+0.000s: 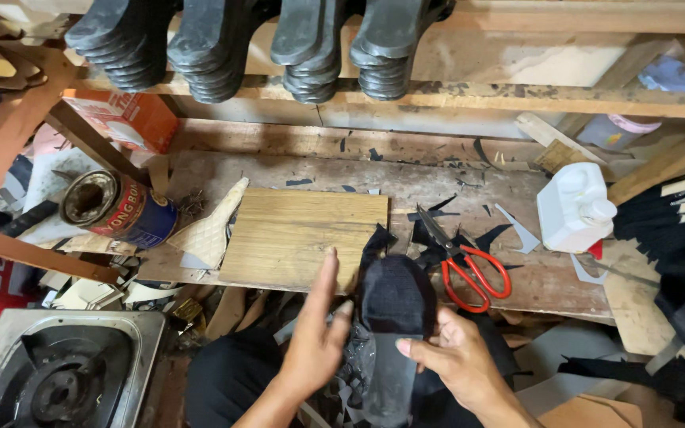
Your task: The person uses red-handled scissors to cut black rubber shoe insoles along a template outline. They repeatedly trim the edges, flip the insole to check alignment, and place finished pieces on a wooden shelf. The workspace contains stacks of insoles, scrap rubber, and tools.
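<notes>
Black shoe sole (394, 333) with dark fabric laid over its upper end sits between the person's two hands, just below the front edge of the wooden workbench (469, 178).

Head view: the sole's long axis runs near vertical in the frame, its wide fabric-covered end toward the bench and its narrower bare end toward the person's lap. The right hand (457, 361) grasps it, thumb pressed on the fabric at mid-length and fingers closed behind the right edge. The left hand (319, 333) is released, palm flat and fingers straight, held edge-on just beside the sole's left side; whether it touches cannot be told.

Judged progress: the fabric covers only the upper part, with a loose corner standing past the top-left edge, so fitting or trimming appears unfinished. Red-handled scissors (469, 265) lie unheld on the bench among black offcuts, beside a plain board (299, 238). A white bottle (572, 210) and a tin can (116, 206) stand well apart.
</notes>
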